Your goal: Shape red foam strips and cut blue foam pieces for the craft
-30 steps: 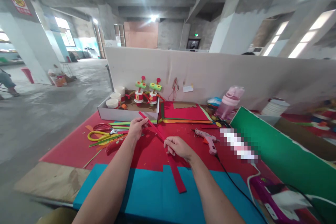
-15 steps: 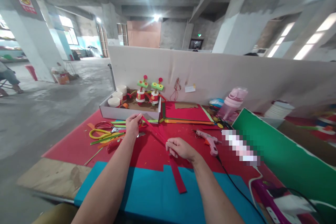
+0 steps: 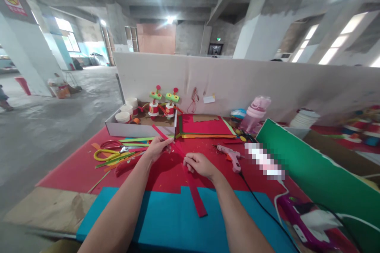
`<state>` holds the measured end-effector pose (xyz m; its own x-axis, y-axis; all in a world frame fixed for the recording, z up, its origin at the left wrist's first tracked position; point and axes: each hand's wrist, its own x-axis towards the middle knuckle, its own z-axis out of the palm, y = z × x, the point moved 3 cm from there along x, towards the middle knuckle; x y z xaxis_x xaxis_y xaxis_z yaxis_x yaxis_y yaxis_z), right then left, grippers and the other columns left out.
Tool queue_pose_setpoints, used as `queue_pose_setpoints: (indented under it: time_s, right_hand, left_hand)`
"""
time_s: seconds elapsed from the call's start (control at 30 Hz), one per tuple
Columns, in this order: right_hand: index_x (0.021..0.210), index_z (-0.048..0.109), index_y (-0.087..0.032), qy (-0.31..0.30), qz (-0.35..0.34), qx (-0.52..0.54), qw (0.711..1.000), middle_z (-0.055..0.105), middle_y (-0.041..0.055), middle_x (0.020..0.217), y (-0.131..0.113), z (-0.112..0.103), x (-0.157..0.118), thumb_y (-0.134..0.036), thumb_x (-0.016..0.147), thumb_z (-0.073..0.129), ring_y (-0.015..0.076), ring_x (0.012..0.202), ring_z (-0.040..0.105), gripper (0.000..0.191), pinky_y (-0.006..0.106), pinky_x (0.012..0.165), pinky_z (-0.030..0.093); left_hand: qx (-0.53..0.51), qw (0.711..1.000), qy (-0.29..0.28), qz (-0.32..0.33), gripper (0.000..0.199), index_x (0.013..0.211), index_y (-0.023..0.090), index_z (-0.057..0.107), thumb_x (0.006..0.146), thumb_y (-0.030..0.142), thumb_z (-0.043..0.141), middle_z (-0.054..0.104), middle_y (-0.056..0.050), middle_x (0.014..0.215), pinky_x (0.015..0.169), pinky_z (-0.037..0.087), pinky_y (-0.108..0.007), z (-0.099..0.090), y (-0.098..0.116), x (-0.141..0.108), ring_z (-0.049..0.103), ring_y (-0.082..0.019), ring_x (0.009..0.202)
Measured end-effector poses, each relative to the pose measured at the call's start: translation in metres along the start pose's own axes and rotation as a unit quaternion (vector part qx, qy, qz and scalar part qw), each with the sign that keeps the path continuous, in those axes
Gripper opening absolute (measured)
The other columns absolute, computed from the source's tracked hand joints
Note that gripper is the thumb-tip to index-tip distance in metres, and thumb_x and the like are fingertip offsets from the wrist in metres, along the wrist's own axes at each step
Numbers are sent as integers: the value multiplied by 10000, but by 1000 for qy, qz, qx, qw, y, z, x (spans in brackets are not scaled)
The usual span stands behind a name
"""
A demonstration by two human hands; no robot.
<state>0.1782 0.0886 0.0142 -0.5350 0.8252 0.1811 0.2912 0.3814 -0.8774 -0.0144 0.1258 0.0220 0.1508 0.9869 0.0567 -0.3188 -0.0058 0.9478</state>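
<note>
Between my two hands runs a red paper strip (image 3: pixel 196 193), its lower end hanging over the blue sheet (image 3: pixel 160 213). My left hand (image 3: pixel 160 147) pinches it near the upper end, which sticks out past the fingers. Lower down, my right hand (image 3: pixel 197 164) has its fingers closed around the strip. Left of my left hand lie scissors with yellow handles (image 3: pixel 105 154) among green and orange paper strips (image 3: pixel 118 160). A pink glue gun (image 3: pixel 231 156) rests to the right of my right hand, its black cord trailing toward me.
Behind my hands, a shallow box (image 3: pixel 139 129) holds white cups (image 3: pixel 122 117) and two paper-cup figures (image 3: pixel 170 106). Coloured sheets (image 3: pixel 204 126) lie beside it. A pink bottle (image 3: pixel 257 112), a green panel (image 3: pixel 314 170) and a purple power strip (image 3: pixel 305 225) stand to the right.
My left hand has slid down the strip toward my right hand, so more of the upper end shows beyond its fingers. The view has turned slightly to the right.
</note>
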Motion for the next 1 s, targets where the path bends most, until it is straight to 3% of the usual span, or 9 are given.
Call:
queue_pose_setpoints:
  time_s: [0.07,0.13,0.2,0.27,0.33,0.4,0.6,0.8,1.0]
  right_hand:
    - [808,613,-194,176,-70,-81,979,639,50,757,-11,-8,-2,-357,907,467,177,739,585,241,303,701,452]
    - [889,620,-196,355,-124,-144,915,644,90,912,-23,-14,-8,-346,912,479,210,911,564,207,356,843,425]
    - [840,604,-192,436,-131,-155,877,626,86,875,-28,-13,-12,-363,916,481,210,895,542,223,352,846,411]
    - [704,553,-194,430,-94,-112,891,579,44,726,-23,-9,-8,-415,907,487,180,750,525,307,305,736,414]
    - [588,486,-200,324,-42,-14,945,488,-10,563,-9,-1,2,-487,894,470,136,576,473,420,259,591,378]
    - [569,466,-202,237,-6,82,968,432,-42,495,6,7,12,-551,842,511,110,492,420,445,238,512,336]
    - [629,402,-222,203,38,279,938,339,-101,442,22,8,18,-610,779,548,78,382,301,440,210,398,280]
    - [610,430,-215,228,20,279,933,374,-84,481,14,8,14,-611,761,562,77,402,348,444,210,393,297]
    - [597,420,-225,216,51,288,932,315,-86,475,22,9,16,-660,760,533,80,396,284,478,225,406,291]
  left_hand:
    - [-14,998,47,27,340,700,125,639,545,347,844,567,23,498,440,416,-185,0,1,1,540,-84,445]
    - [-55,989,115,75,357,696,135,615,528,342,852,581,35,525,497,471,-187,-1,3,4,577,-85,469]
    - [-98,976,160,107,388,705,140,595,505,339,862,602,40,563,587,529,-224,2,2,6,621,-103,512]
    - [-123,970,176,113,411,723,143,587,492,337,866,623,34,598,649,555,-265,10,-4,8,652,-127,553]
    - [-128,971,174,103,418,741,144,588,492,333,865,633,27,611,656,557,-273,21,-11,7,662,-135,573]
    - [-117,978,154,81,410,751,140,598,498,326,861,631,25,608,625,545,-250,35,-19,5,648,-122,567]
    - [-46,995,81,19,380,764,124,626,526,322,845,604,30,592,496,447,-180,53,-28,-2,531,-58,465]
    - [81,996,-26,15,421,544,146,551,730,503,676,529,11,476,502,388,-215,58,-35,-8,482,-90,465]
    - [188,980,36,51,543,415,171,479,800,542,571,461,14,393,531,359,-229,55,-34,-8,455,-97,447]
